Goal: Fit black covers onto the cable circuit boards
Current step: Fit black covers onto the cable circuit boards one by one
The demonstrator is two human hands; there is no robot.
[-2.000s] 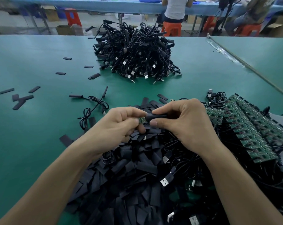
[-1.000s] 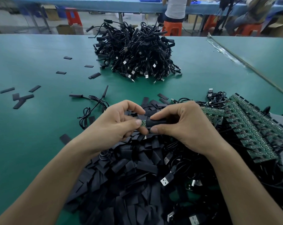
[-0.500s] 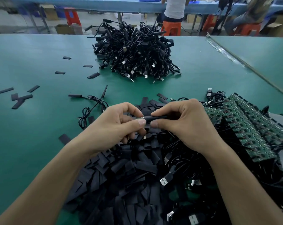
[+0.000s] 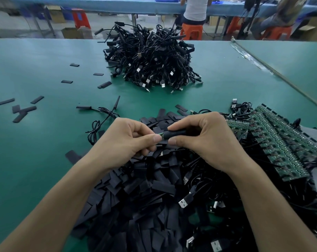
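Observation:
My right hand (image 4: 206, 140) pinches a black cover (image 4: 174, 134) between thumb and forefinger. My left hand (image 4: 125, 140) pinches the small green circuit board (image 4: 161, 134), whose tip sticks out of the cover's left end. Both hands hover over a heap of loose black covers (image 4: 136, 200). Rows of green circuit boards with cables (image 4: 279, 140) lie to the right. A pile of finished covered cables (image 4: 152, 59) sits at the far middle of the green table (image 4: 36, 142).
Loose black covers (image 4: 21, 111) are scattered on the left of the table. One covered cable (image 4: 101, 113) lies just left of my hands. USB plugs (image 4: 186, 201) stick out of the near heap. A taped seam (image 4: 274, 75) runs along the right. People sit at a far bench.
The cover has stayed between my hands, which shifted slightly. A bit of green board shows at its left end again, after being almost hidden half a second ago.

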